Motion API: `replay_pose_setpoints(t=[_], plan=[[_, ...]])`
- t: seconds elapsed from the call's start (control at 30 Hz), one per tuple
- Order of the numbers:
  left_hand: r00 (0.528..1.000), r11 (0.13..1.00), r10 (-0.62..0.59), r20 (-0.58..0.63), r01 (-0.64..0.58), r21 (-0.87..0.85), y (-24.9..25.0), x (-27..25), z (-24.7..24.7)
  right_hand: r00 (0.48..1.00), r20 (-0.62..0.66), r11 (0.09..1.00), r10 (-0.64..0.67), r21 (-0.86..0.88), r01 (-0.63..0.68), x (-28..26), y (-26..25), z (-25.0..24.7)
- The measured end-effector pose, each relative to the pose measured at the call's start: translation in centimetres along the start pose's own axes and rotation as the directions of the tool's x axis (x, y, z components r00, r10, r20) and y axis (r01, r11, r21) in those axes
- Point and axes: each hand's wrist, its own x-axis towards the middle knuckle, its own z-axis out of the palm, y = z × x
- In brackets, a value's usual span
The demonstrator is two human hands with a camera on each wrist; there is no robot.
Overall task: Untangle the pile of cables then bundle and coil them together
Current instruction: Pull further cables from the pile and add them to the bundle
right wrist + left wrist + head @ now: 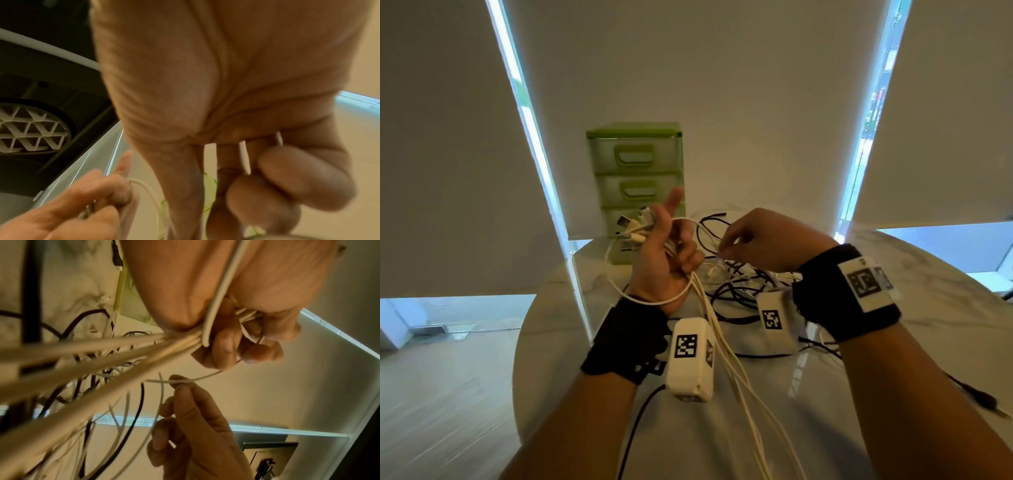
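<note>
The task looks partly done. Several cream-white rubbery cables (719, 346) are already gathered in the left hand (666, 255), whose curled fingers clamp them as one bundle, plug ends (631, 228) fanned out above the fist at centre frame and one loop (619, 270) circling the wrist; their tails run down toward the lower middle of the head view. Still left: the mixed heap of thin black and white cables (736, 284) lying on the pale marbled round desk (928, 291), just right of centre, with bundling and coiling not yet finished. The right hand (763, 240), just right of the left, has a narrow grip, fingertips pinching one thin white strand (185, 381) that leads back into the left fist.
</note>
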Motion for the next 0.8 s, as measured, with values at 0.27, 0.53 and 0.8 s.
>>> replay_pose_setpoints(t=[0.27,0.53,0.8], plan=[[0.975,0.8,-0.176,-0.139,0.224,0.557,-2.9,-0.9,0.8,0.944,-0.313,0.905,-0.108,0.362,0.224,0.1,0.7,-1.2],[0.946,0.857,-0.06,-0.317,0.212,0.471,-2.3,-0.1,0.2,0.99,0.132,0.997,0.041,0.063,-0.049,-0.3,0.7,-0.4],[0.96,0.95,0.013,-0.279,0.075,0.302,-1.1,0.5,-0.2,0.957,-0.111,0.942,0.268,0.239,-0.236,-1.0,4.5,-3.5]])
